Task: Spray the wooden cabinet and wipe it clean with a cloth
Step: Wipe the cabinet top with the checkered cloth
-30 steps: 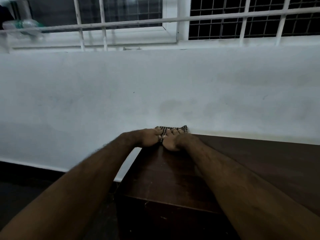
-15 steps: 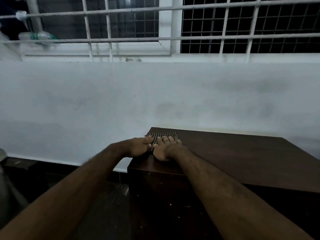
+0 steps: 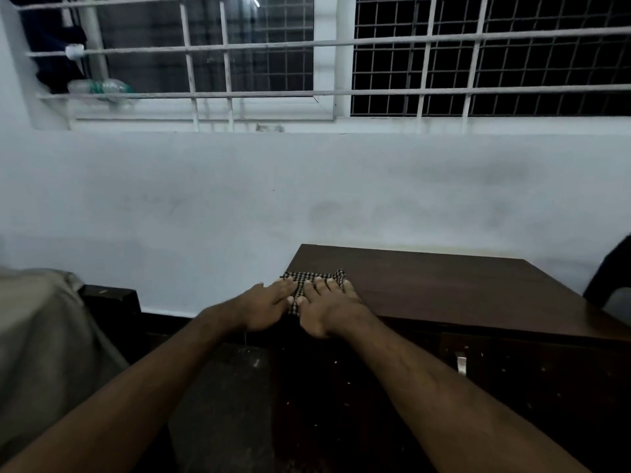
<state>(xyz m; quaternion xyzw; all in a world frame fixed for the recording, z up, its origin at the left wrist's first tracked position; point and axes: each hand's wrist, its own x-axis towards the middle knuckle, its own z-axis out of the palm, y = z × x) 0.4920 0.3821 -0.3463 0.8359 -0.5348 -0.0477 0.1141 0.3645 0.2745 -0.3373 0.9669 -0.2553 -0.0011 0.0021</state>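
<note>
Dim room, pale blue-white plastered wall (image 3: 239,206) behind the work surface. Both hands flat, palms down, side by side on a small black-and-white checked cloth (image 3: 309,279) — fingers spread and pressing, not gripping. Left hand (image 3: 264,307) covers the cloth's left part and hangs partly over the cabinet's left edge; right hand (image 3: 333,310) sits just beside it, thumbs near each other, a strip of cloth showing between them. Cloth edge pokes out beyond the fingertips.

Cloth lies on the near left corner of the dark brown wooden cabinet (image 3: 461,291), whose top runs back to the wall. Cabinet front is dark and speckled, with a small metal handle (image 3: 461,365) on it.

Outward — bare forearms reach in from the lower corners. Low left, a greyish draped fabric (image 3: 41,353) over something. Above the wall, a white-framed window with white metal grille bars (image 3: 307,92); a clear plastic bottle (image 3: 100,88) lies on the sill at left. Far right, a dark curved shape, unclear.
</note>
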